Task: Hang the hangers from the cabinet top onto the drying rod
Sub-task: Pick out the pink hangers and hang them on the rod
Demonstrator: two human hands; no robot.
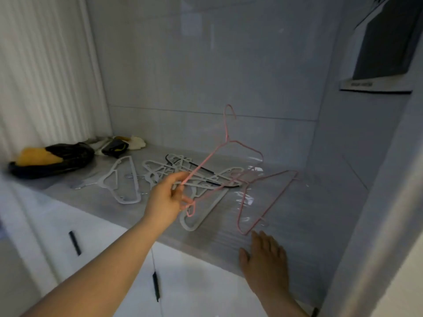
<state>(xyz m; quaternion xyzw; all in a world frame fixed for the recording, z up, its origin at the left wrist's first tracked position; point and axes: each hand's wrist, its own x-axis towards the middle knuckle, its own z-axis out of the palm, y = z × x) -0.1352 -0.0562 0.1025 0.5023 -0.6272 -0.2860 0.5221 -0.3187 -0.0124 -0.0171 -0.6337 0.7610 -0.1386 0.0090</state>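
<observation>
My left hand (168, 197) pinches a thin pink wire hanger (226, 138) by one end and holds it lifted above the cabinet top (309, 202), its hook pointing up. A second pink wire hanger (267, 202) lies flat on the cabinet top to the right. My right hand (265, 257) rests flat with straight fingers on the cabinet top, just below that hanger's lower corner. Behind my left hand lies a tangle of several white plastic hangers (128, 179) with a black one (206, 170) among them. No drying rod is in view.
A black bag with something yellow in it (52, 156) and some crumpled items (119, 144) sit at the back left. Tiled walls close the back and right. A white curtain (45, 76) hangs at the left. Cabinet doors with black handles (75, 243) are below.
</observation>
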